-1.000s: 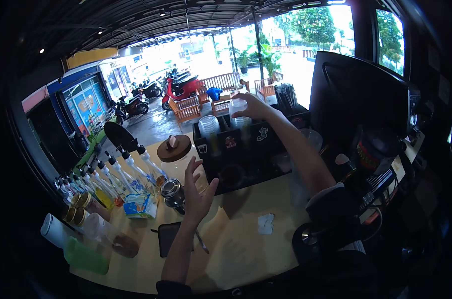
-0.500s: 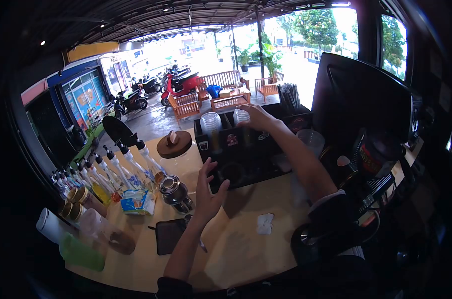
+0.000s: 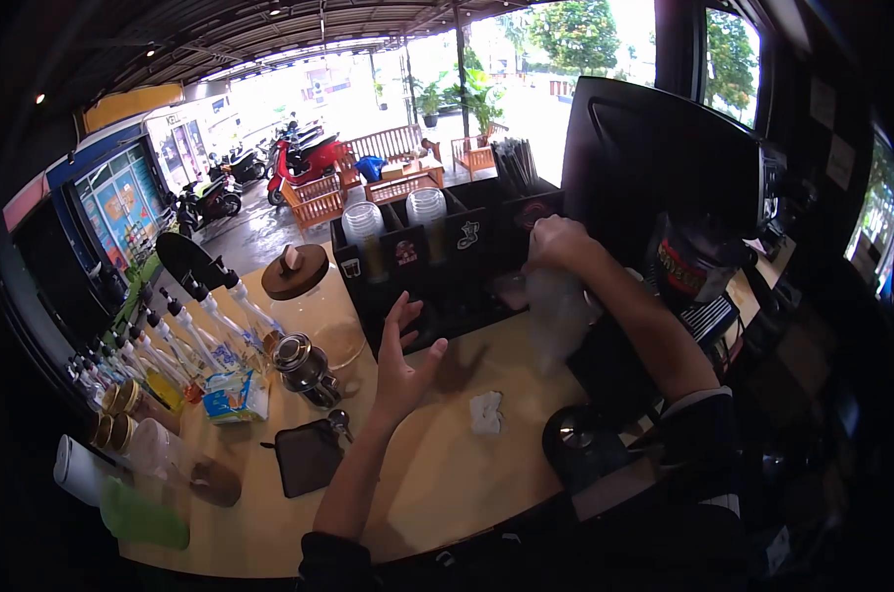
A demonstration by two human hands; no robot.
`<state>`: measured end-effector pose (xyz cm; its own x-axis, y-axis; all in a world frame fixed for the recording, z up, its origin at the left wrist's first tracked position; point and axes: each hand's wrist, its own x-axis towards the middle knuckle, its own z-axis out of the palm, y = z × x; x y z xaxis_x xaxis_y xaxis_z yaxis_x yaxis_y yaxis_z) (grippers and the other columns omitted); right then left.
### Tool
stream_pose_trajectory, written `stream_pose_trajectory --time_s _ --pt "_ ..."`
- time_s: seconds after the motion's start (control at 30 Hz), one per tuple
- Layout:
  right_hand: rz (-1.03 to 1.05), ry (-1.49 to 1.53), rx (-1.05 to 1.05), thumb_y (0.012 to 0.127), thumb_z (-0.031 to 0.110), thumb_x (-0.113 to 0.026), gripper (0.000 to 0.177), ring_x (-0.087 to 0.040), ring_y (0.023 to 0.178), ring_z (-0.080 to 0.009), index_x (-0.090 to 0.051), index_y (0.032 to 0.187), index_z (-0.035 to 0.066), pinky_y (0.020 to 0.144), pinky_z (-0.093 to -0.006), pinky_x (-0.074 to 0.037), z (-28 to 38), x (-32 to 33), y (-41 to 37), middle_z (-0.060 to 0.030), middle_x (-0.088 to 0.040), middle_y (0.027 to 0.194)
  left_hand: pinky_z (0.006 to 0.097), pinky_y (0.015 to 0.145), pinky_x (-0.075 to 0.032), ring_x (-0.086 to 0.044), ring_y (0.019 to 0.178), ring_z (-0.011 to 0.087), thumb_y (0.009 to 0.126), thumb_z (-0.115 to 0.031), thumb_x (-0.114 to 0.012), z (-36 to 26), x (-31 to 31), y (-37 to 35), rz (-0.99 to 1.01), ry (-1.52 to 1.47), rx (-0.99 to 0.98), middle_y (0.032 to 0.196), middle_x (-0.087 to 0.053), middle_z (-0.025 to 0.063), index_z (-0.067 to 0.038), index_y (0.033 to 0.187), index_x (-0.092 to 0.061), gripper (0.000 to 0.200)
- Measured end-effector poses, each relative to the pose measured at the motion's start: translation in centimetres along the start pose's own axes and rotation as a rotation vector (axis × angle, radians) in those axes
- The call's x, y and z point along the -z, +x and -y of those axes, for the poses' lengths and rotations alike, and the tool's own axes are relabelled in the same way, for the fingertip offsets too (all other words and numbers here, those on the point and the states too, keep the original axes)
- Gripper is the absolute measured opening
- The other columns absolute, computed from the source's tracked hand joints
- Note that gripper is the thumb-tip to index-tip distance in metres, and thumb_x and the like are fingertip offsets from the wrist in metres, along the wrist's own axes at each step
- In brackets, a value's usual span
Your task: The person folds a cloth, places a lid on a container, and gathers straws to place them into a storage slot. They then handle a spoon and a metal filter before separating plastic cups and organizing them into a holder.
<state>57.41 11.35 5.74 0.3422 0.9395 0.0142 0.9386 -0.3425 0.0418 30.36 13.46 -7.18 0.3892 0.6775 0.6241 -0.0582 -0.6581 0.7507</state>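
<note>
My left hand (image 3: 402,370) is held open above the counter, fingers spread and nothing in them, in front of a black organizer box (image 3: 466,232). Two stacks of clear plastic cups (image 3: 364,227) stand in the box's slots. Further right, my right hand (image 3: 557,244) has its fingers curled down at the top of a translucent plastic item (image 3: 557,316); I cannot tell exactly what the fingers hold. Below, on the wooden counter (image 3: 427,483), lies a crumpled white tissue (image 3: 485,412).
Left of my hands stand a glass jar (image 3: 328,316) with a wooden lid, a metal pot (image 3: 305,367), a tissue pack (image 3: 235,398) and several pump bottles (image 3: 205,340). A dark pad (image 3: 309,459) lies nearer. Black straws (image 3: 516,166) and a large monitor (image 3: 654,163) are at back right.
My right hand has left the cup stack in the organizer and moved right and down to the translucent plastic item. My left hand stays raised and open. The view has shifted right.
</note>
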Motion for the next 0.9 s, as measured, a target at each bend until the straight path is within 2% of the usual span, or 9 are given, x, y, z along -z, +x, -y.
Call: stream_pose_trajectory --time_s 0.13,0.2,0.33,0.4,0.43,0.5,0.6,0.7,0.9 --pt "-0.107 -0.026 0.090 0.060 0.039 -0.079 0.062 -0.062 0.102 -0.0292 -0.063 0.105 -0.001 0.089 -0.0393 -0.049 -1.2 -4.3 0.7 -0.0170 -0.063 0.109 0.0389 0.096 -0.039 -0.044 0.121 0.0261 0.081 -0.023 -0.067 0.2 -0.6 -0.4 0.048 -0.032 0.032 0.131 -0.043 0.0160 -0.005 0.141 -0.025 0.076" --pt "-0.202 -0.030 0.108 0.061 0.034 -0.079 0.055 -0.062 0.098 -0.0324 -0.063 0.098 -0.004 0.089 -0.0404 -0.049 -1.1 -4.8 0.3 -0.0181 -0.064 0.103 0.0382 0.096 -0.040 -0.045 0.121 0.0256 0.081 -0.023 -0.067 0.7 -1.0 -0.7 0.066 -0.064 0.055 0.131 -0.043 0.0157 -0.005 0.141 -0.025 0.076" --pt "-0.171 -0.017 0.178 0.060 0.031 -0.079 0.051 -0.062 0.096 -0.0330 -0.063 0.095 -0.002 0.086 -0.0411 -0.049 -1.3 -4.3 0.1 -0.0176 -0.064 0.102 0.0379 0.095 -0.041 -0.047 0.119 0.0247 0.080 -0.023 -0.068 1.5 -1.4 -1.4 0.096 -0.112 0.109 0.132 -0.042 0.0145 -0.007 0.141 -0.025 0.076" --pt "-0.161 -0.016 0.318 0.059 0.027 -0.077 0.046 -0.063 0.093 -0.0330 -0.064 0.094 0.001 0.084 -0.0413 -0.049 -1.2 -3.7 -0.3 -0.0184 -0.065 0.099 0.0383 0.094 -0.042 -0.048 0.118 0.0246 0.080 -0.023 -0.069 1.7 -1.3 -1.6 0.092 -0.115 0.117 0.133 -0.042 0.0141 -0.007 0.141 -0.025 0.076" --pt "-0.160 -0.017 0.322 0.059 0.027 -0.077 0.046 -0.063 0.093 -0.0330 -0.064 0.094 0.001 0.084 -0.0413 -0.049 -1.0 -3.4 -0.6 -0.0184 -0.065 0.099 0.0371 0.094 -0.042 -0.047 0.118 0.0245 0.081 -0.020 -0.068 1.7 -1.2 -1.7 0.104 -0.115 0.119 0.132 -0.041 0.0144 -0.007 0.141 -0.025 0.075" --pt "-0.183 -0.011 0.394 0.058 0.024 -0.075 0.040 -0.063 0.090 -0.0320 -0.066 0.091 0.003 0.082 -0.0412 -0.049 -0.4 -2.7 -1.4 -0.0180 -0.065 0.092 0.0360 0.094 -0.043 -0.046 0.118 0.0244 0.082 -0.017 -0.067 1.9 -1.0 -1.9 0.111 -0.115 0.125 0.132 -0.039 0.0146 -0.006 0.141 -0.024 0.073" --pt "-0.163 0.020 0.455 0.057 0.023 -0.073 0.037 -0.063 0.088 -0.0311 -0.066 0.088 0.003 0.082 -0.0411 -0.048 0.8 -1.9 -2.1 -0.0176 -0.065 0.086 0.0385 0.093 -0.043 -0.049 0.115 0.0242 0.081 -0.020 -0.068 2.7 -0.6 -2.4 0.081 -0.123 0.157 0.133 -0.042 0.0137 -0.009 0.141 -0.025 0.075" --pt "-0.268 -0.027 0.557 0.058 0.023 -0.073 0.037 -0.063 0.087 -0.0309 -0.066 0.088 0.003 0.081 -0.0411 -0.048 2.1 -1.9 -2.7 -0.0170 -0.065 0.085 0.0370 0.091 -0.044 -0.049 0.115 0.0236 0.082 -0.018 -0.068 3.4 -0.3 -2.7 0.063 -0.163 0.182 0.132 -0.042 0.0133 -0.008 0.140 -0.026 0.073" --pt "-0.178 -0.072 0.605 0.060 0.022 -0.073 0.036 -0.062 0.088 -0.0312 -0.065 0.088 0.002 0.081 -0.0414 -0.048 4.1 -3.3 -2.5 -0.0175 -0.065 0.087 0.0362 0.087 -0.048 -0.050 0.113 0.0235 0.083 -0.017 -0.067 4.3 -0.7 -4.1 0.104 -0.154 0.275 0.131 -0.041 0.0134 -0.007 0.137 -0.031 0.066"
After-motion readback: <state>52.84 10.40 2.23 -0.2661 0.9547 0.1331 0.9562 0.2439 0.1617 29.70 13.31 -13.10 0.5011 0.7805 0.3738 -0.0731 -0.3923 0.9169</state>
